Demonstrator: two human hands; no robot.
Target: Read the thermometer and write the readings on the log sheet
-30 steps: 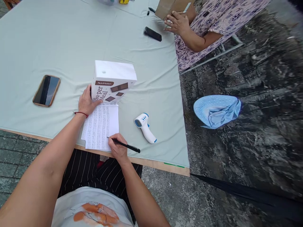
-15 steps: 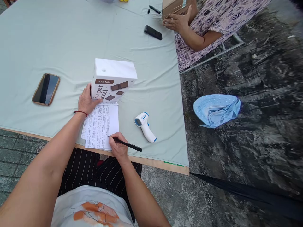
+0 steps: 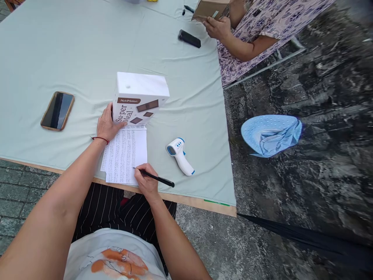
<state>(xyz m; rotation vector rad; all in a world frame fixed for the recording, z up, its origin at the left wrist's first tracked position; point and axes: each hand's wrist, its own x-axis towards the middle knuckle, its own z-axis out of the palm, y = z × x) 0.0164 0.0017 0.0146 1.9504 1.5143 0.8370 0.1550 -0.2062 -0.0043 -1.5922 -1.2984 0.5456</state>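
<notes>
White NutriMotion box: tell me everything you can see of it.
The white box looks like smooth cardboard and stands upright on the pale tablecloth, at the far end of the written sheets. Its front shows a brown "NutriMotion" band, dark "Su-per Meal" lettering turned sideways, and brown rectangles. The top looks closed, plain white with one small round mark. The left hand holds its lower left side, thumb across the front. Its back and underside are hidden.

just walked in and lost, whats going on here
At a cloth-covered table, a person's right hand holds a black pen, its tip at closely written papers. The left hand grasps an upright white box at their far end. A thermometer gun lies to the right, a phone to the left. Beyond, another person's hand holds a cardboard box.
</notes>
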